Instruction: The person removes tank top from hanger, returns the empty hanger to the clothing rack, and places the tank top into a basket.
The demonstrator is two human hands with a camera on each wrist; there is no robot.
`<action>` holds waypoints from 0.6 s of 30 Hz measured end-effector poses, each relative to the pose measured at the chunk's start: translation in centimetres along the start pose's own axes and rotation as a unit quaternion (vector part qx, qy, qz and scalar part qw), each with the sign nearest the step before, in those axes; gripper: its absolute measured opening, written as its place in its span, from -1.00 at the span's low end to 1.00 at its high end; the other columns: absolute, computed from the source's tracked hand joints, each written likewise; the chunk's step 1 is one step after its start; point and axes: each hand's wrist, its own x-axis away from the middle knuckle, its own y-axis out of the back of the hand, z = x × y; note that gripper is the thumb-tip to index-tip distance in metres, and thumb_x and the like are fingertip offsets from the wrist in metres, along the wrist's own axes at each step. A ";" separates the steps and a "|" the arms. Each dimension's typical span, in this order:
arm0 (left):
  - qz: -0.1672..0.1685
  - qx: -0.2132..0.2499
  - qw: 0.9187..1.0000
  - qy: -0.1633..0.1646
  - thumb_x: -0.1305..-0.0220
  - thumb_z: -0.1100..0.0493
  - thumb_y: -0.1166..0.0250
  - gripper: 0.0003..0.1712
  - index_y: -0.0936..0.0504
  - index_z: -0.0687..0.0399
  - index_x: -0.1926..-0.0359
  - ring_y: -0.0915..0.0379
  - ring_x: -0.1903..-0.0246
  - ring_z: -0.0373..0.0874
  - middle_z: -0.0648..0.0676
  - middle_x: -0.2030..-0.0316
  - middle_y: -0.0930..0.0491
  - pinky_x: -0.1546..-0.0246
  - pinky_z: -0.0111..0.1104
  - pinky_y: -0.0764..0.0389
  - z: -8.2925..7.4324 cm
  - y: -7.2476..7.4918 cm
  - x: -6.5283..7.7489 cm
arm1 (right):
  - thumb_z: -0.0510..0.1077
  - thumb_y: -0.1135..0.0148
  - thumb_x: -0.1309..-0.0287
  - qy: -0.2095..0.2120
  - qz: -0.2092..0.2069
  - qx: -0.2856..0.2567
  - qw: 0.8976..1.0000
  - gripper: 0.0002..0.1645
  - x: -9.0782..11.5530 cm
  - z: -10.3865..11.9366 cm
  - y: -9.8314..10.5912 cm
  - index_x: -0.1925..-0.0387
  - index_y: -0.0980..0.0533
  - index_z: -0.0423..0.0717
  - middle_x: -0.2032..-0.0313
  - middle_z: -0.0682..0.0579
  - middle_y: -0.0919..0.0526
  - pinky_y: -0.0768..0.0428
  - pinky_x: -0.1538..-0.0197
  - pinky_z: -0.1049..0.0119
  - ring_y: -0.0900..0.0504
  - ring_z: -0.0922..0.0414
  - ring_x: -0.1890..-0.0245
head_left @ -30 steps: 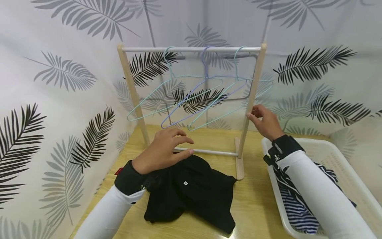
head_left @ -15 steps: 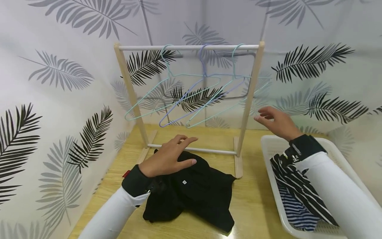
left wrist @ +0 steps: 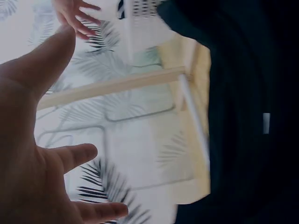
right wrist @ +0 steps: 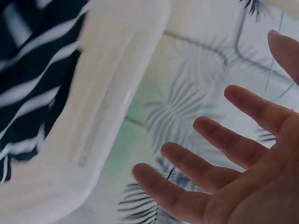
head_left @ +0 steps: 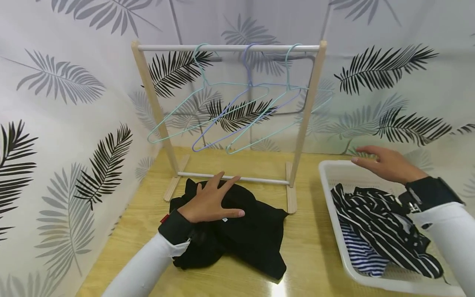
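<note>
Over a crumpled black garment (head_left: 256, 231) on the wooden table, my left hand (head_left: 209, 204) hovers with its fingers spread, holding nothing. The garment fills the right side of the left wrist view, where a small white label (left wrist: 266, 123) shows on it. My right hand (head_left: 389, 164) is above the far part of a white plastic basket (head_left: 328, 202), its fingers loosely extended and nothing in them. Inside the basket lie a black garment with white stripes (head_left: 375, 222) and a blue-and-white striped garment (head_left: 358, 251). In the right wrist view the fingers (right wrist: 219, 140) are apart from the basket.
Behind the black garment stands a wooden rack (head_left: 306, 111) with a white top bar (head_left: 167, 48). Two mint hangers (head_left: 174, 110) and one purple hanger (head_left: 219, 117) hang from it. A leaf-patterned curtain (head_left: 371, 103) surrounds the table (head_left: 122, 247).
My right hand has moved right from beside the rack's right post to over the basket. My left hand has spread its fingers above the black garment. The head view has tilted down slightly.
</note>
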 end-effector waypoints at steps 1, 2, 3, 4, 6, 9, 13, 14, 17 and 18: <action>0.004 0.006 1.000 0.005 -0.04 -0.49 -0.23 0.12 0.12 -0.42 -0.51 0.28 -0.46 0.18 0.20 -0.50 0.24 -0.20 0.39 0.16 0.2 -0.3 -0.1 | 0.26 0.05 -0.37 -0.006 0.003 0.008 1.000 -0.14 0.3 -0.4 0.0 -0.34 -0.19 -0.37 -0.27 -0.52 -0.20 -0.30 -0.04 -0.37 -0.31 -0.50 -0.13; 0.009 0.007 1.000 0.010 -0.03 -0.51 -0.23 0.14 0.14 -0.43 -0.51 0.31 -0.46 0.18 0.20 -0.50 0.26 -0.19 0.41 0.17 0.3 -0.6 -0.3 | 0.26 0.05 -0.37 -0.012 0.004 0.015 1.000 -0.13 0.5 -0.9 0.0 -0.33 -0.18 -0.40 -0.27 -0.53 -0.19 -0.27 -0.07 -0.39 -0.27 -0.51 -0.15; 0.014 0.006 1.000 0.013 -0.02 -0.51 -0.23 0.15 0.15 -0.42 -0.51 0.34 -0.46 0.19 0.21 -0.50 0.28 -0.18 0.42 0.18 0.5 -0.9 -0.5 | 0.27 0.05 -0.37 -0.019 0.006 0.023 1.000 -0.11 0.8 -1.4 0.0 -0.33 -0.17 -0.42 -0.27 -0.55 -0.18 -0.24 -0.09 -0.41 -0.24 -0.52 -0.16; 0.020 0.003 1.000 0.018 -0.02 -0.52 -0.22 0.16 0.16 -0.43 -0.51 0.36 -0.46 0.20 0.21 -0.50 0.31 -0.18 0.42 0.19 0.6 -1.2 -0.7 | 0.27 0.05 -0.37 -0.027 0.007 0.029 0.999 -0.09 1.2 -1.8 0.0 -0.33 -0.15 -0.44 -0.26 -0.56 -0.16 -0.21 -0.10 -0.43 -0.21 -0.52 -0.18; 0.026 -0.004 0.999 0.030 0.01 -0.53 -0.23 0.18 0.17 -0.43 -0.51 0.41 -0.46 0.23 0.21 -0.50 0.34 -0.17 0.43 0.22 0.9 -1.8 -1.2 | 0.29 0.04 -0.35 -0.040 0.011 0.034 0.999 -0.06 1.8 -2.6 -0.1 -0.32 -0.14 -0.47 -0.25 -0.58 -0.16 -0.18 -0.11 -0.44 -0.18 -0.54 -0.19; 0.039 -0.020 0.998 0.044 0.04 -0.55 -0.23 0.19 0.16 -0.44 -0.51 0.47 -0.44 0.30 0.22 -0.50 0.37 -0.14 0.46 0.27 1.1 -2.5 -1.7 | 0.33 0.05 -0.33 -0.062 0.022 0.041 0.997 -0.02 2.8 -3.9 -0.2 -0.31 -0.13 -0.48 -0.23 -0.61 -0.15 -0.21 -0.07 -0.45 -0.19 -0.56 -0.15; 0.078 -0.040 0.995 0.047 0.07 -0.60 -0.20 0.22 0.17 -0.44 -0.51 0.49 -0.41 0.41 0.25 -0.49 0.41 -0.10 0.49 0.33 1.3 -3.5 -2.4 | 0.35 0.08 -0.33 -0.093 0.032 0.053 0.994 0.00 4.4 -5.7 -0.2 -0.29 -0.11 -0.51 -0.19 -0.65 -0.14 -0.23 -0.01 -0.48 -0.21 -0.59 -0.10; 0.092 -0.046 0.994 0.049 0.08 -0.62 -0.18 0.23 0.19 -0.45 -0.51 0.50 -0.40 0.42 0.25 -0.49 0.43 -0.10 0.49 0.35 1.3 -3.8 -2.4 | 0.35 0.08 -0.33 -0.099 0.032 0.055 0.993 0.01 4.7 -6.1 -0.2 -0.28 -0.11 -0.52 -0.18 -0.66 -0.14 -0.24 0.00 -0.47 -0.22 -0.59 -0.08; 0.114 -0.053 0.990 0.059 0.10 -0.63 -0.18 0.25 0.19 -0.44 -0.51 0.53 -0.39 0.43 0.25 -0.49 0.45 -0.10 0.48 0.38 1.4 -4.4 -2.4 | 0.36 0.09 -0.33 -0.113 0.032 0.054 0.992 0.02 5.6 -7.3 -0.4 -0.26 -0.10 -0.55 -0.15 -0.68 -0.13 -0.25 0.02 -0.47 -0.22 -0.60 -0.06; 0.121 -0.055 0.989 0.063 0.11 -0.63 -0.18 0.25 0.20 -0.45 -0.51 0.54 -0.39 0.43 0.25 -0.49 0.46 -0.10 0.48 0.39 1.4 -4.6 -2.4 | 0.36 0.10 -0.33 -0.118 0.032 0.056 0.991 0.03 5.9 -7.7 -0.5 -0.25 -0.10 -0.56 -0.14 -0.69 -0.13 -0.27 0.03 -0.47 -0.22 -0.61 -0.05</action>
